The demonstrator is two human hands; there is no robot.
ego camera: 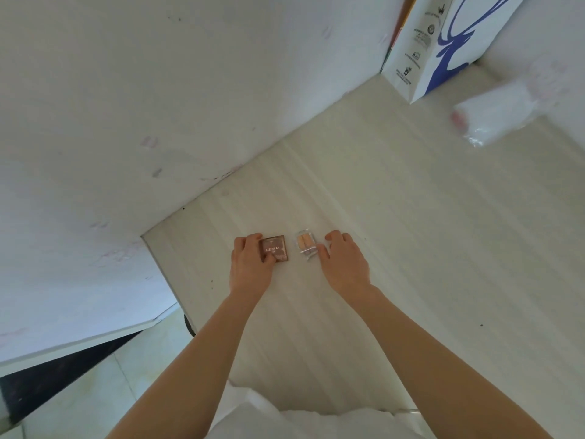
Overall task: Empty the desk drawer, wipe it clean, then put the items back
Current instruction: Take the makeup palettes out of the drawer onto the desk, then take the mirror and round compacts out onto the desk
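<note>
A small brown square compact (276,248) with pale lettering lies flat on the white desk top (395,232). My left hand (251,264) grips its left side, fingers above and thumb on its lower corner. Just to its right lies a small clear plastic case (305,245) with orange-tan contents. My right hand (343,259) rests on the desk beside that case, the thumb touching its right edge and the fingers loosely curled. The drawer is out of view.
A white paper bag (443,42) with a blue print stands in the far right corner against the wall. A crumpled clear plastic wrapper (493,118) lies on the desk at the right. The desk's left edge (164,274) drops to a tiled floor.
</note>
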